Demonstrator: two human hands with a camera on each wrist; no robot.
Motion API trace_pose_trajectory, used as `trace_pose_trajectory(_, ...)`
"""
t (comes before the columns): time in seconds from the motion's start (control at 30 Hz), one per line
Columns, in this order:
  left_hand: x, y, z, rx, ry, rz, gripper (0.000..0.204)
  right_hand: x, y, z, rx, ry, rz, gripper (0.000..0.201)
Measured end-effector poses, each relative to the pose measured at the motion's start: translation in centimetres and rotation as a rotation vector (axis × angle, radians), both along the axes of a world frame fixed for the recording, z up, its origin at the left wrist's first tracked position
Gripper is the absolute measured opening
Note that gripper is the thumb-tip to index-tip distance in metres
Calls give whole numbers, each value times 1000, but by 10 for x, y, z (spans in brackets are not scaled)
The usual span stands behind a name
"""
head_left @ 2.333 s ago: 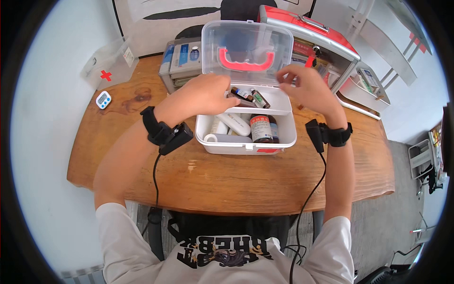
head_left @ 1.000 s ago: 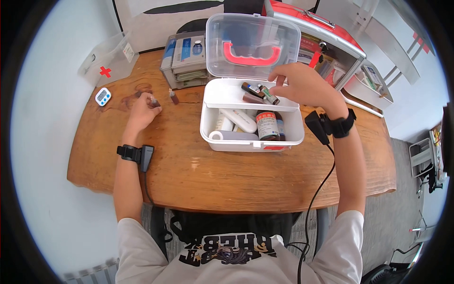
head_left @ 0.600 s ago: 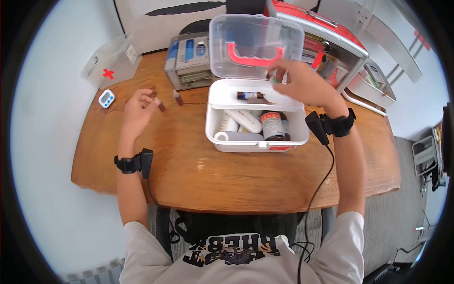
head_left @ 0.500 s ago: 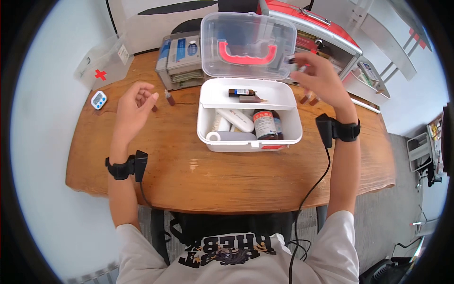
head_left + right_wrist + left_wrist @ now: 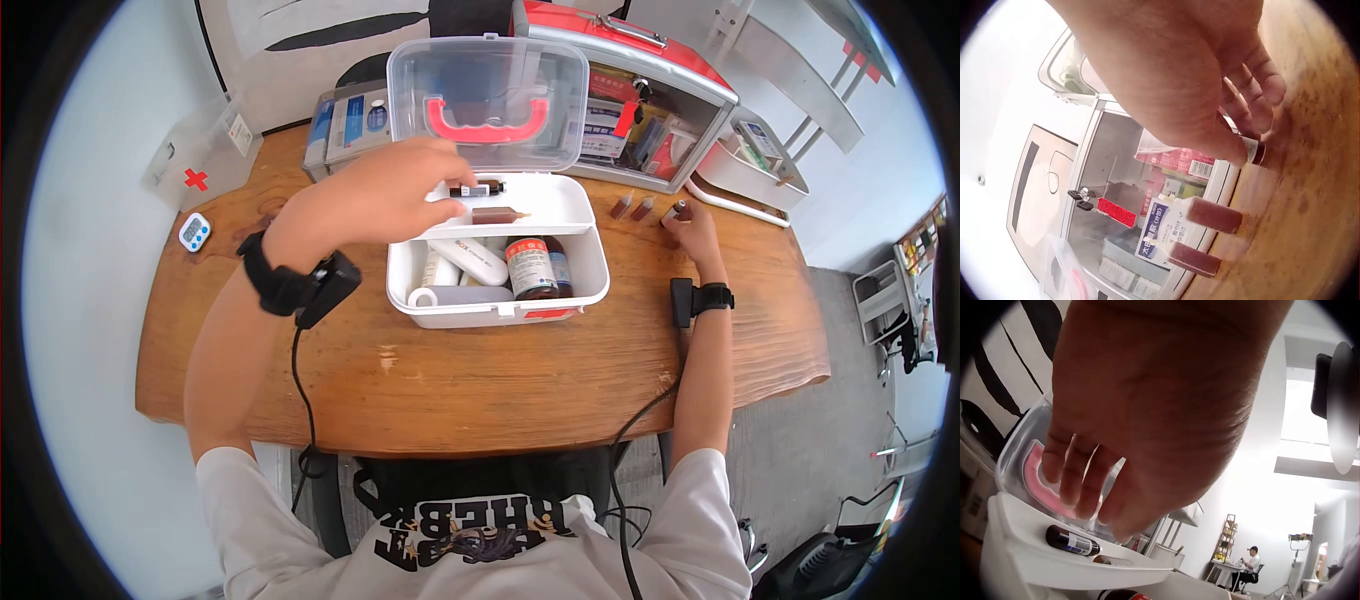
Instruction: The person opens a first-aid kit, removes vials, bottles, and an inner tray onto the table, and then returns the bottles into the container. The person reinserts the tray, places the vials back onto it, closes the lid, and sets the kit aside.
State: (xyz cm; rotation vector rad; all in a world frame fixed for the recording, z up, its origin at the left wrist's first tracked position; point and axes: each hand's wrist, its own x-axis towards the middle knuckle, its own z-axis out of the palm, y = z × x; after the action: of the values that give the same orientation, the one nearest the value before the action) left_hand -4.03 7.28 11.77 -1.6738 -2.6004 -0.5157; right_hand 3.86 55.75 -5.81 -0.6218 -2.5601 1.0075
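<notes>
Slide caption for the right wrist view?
Right hand holding a small bottle near two brown vials, cabinet behind.

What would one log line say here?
Left hand: above white tray, near dark vial | Right hand: pinches small bottle at table | Lid: open

Head view down onto box (image 5: 460, 316)
</notes>
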Motion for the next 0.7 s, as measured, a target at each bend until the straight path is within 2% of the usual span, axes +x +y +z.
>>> trace_pose_trajectory(0.03, -4, 8, -2, -7, 2, -1, 29, 1, -2, -1, -7, 2, -1, 51)
trace_pose_trajectory(0.1, -9, 23, -5, -104, 37, -78, 30, 5, -4, -1, 25, 161, 14, 49)
trace_pose_trajectory(0.13, -8, 32, -4, -100, 35, -76, 30, 9, -10, 7, 28, 159, 15, 49)
trace_pose_trajectory(0.2, -4, 49, -2, -289, -35, 15, 29, 16, -27, 34, 67, 152, -54, 52)
trace_pose_trajectory(0.37, -9, 68, -2, -368, -74, -1, 26, 18, -43, 66, 151, 291, -5, 45)
trace_pose_trajectory(0.43, -10, 63, -2, -399, -60, 2, 26, 12, -60, 77, -78, 414, 164, 39)
trace_pose_trajectory(0.5, -7, 53, -2, -292, -12, 6, 36, 11, -99, 108, -42, 428, 222, 34)
trace_pose_trajectory(0.57, -4, 29, 5, 47, -102, -61, 41, 24, -151, 148, -87, 192, 363, 29)
trace_pose_trajectory(0.6, 7, 6, 16, 142, -193, 48, 37, 28, -171, 155, -130, 182, 350, 29)
trace_pose_trajectory(0.63, 15, -19, 29, 261, -264, 169, 34, 23, -187, 173, 83, 108, 536, 27)
trace_pose_trajectory(0.67, 15, -39, 21, 248, -261, 179, 34, 14, -198, 183, 302, 38, 724, 26)
trace_pose_trajectory(0.7, 13, -59, 8, 405, -335, 302, 30, 5, -205, 184, 289, 47, 736, 26)
